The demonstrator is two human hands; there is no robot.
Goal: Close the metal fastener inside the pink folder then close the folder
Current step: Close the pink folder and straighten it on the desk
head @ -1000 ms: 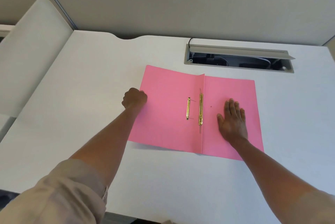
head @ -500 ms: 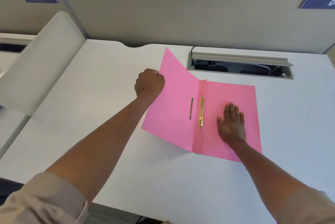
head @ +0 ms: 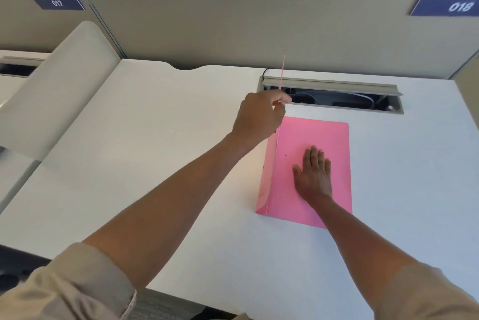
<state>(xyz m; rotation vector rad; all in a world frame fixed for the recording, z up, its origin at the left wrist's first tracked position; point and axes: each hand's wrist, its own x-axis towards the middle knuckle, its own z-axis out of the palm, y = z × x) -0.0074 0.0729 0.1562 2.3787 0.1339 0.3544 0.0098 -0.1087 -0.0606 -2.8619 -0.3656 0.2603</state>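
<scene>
Pink folder cover upright (seen edge-on) | left hand pinches its edge | right hand flat, fingers spread, on inside page

metal fastener — hidden, perhaps behind raised cover | left hand masks cover's lower edge

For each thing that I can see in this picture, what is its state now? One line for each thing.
pink folder: half open, right half flat on the desk
left cover: raised about upright, seen edge-on
metal fastener: hidden, cannot tell
left hand: pinching the left cover's edge
right hand: open, flat on the right half
cable tray lid: propped open
</scene>
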